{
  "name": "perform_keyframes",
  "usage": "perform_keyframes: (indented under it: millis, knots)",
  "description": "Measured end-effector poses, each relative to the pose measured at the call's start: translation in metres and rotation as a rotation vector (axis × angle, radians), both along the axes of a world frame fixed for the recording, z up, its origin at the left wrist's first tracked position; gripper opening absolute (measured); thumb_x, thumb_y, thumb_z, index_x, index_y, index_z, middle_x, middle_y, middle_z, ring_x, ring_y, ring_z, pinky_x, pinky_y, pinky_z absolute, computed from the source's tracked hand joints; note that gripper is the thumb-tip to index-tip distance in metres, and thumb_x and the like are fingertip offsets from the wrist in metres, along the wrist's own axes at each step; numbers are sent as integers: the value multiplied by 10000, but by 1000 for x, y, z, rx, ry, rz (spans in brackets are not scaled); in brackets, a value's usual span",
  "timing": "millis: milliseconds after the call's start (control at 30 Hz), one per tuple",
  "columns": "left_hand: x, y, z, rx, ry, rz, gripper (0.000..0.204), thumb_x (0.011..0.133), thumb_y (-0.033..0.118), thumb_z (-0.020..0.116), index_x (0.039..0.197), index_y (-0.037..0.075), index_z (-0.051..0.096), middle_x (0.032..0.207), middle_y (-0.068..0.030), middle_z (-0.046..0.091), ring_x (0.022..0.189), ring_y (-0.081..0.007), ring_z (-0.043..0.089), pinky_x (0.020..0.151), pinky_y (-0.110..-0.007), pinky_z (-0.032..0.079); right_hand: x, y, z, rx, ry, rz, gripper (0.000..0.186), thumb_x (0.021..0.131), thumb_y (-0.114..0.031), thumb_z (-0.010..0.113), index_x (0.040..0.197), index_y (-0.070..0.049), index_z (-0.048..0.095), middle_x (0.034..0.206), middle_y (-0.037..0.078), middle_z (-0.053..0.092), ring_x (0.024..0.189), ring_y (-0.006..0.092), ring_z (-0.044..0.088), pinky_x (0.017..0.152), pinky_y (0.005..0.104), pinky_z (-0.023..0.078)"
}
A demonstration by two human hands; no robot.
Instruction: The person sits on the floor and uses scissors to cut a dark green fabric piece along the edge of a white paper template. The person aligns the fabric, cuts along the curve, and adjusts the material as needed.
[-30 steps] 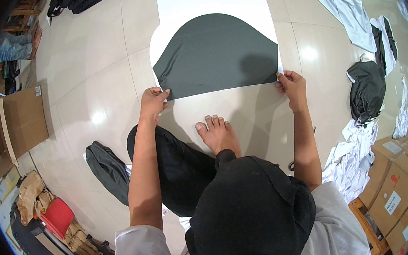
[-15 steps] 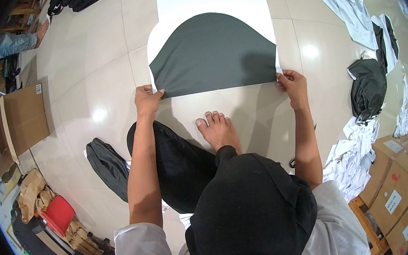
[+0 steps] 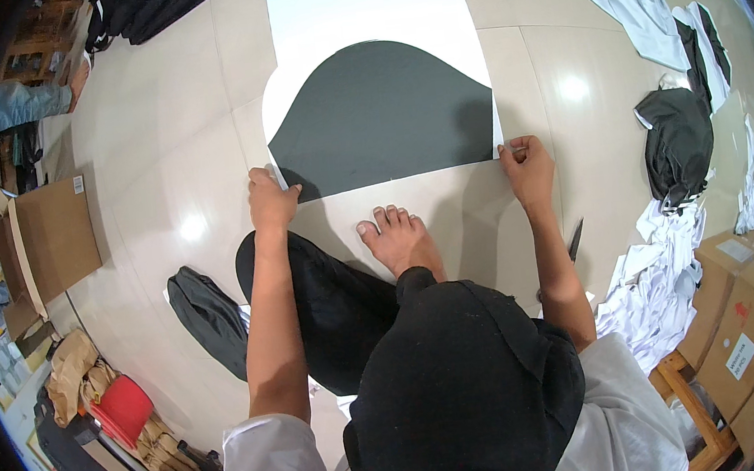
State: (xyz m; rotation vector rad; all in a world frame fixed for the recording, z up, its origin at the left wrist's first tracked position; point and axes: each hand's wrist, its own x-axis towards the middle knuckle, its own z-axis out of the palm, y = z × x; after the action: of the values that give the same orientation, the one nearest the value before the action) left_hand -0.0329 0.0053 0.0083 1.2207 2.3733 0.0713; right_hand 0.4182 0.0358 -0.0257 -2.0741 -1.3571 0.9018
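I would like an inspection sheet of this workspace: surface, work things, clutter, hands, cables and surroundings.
Surface: pale, shiny tiled floor.
Job's things: dark grey fabric piece, domed along the top, lying on a white sheet.
Clutter: dark cloth bundle at left; white cloth heap and dark pointed tool, partly hidden, at right.
Hands: left hand at the fabric's lower left corner; right hand at the sheet's lower right corner; firmness of both grips unclear.
Cables: nothing seen.
Surroundings: cardboard box and another person's foot at left; stacked cartons at right.
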Motion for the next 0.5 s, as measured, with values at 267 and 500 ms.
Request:
perform_keyframes:
  millis: [267,500]
  knots:
    - [149,14,-3,354,10,-629,796,976,323,758,1636,41,414,1718,-258,326,1614,-507,247,1302,-655,217,40,-98,16,122,-197,-3,238,956,-179,780,1108,-19,690,973,171,726,917,335,716,842,441,562]
    - [246,38,-40,342,-63,-684,794,1085,497,545,1728,108,290,1805,-235,144,1659,-507,69,1314,-687,67,98,-222,32,29,-402,-67,308,953,-128,752,1197,1,614,1176,218,593,1135,443,617,961,512,506]
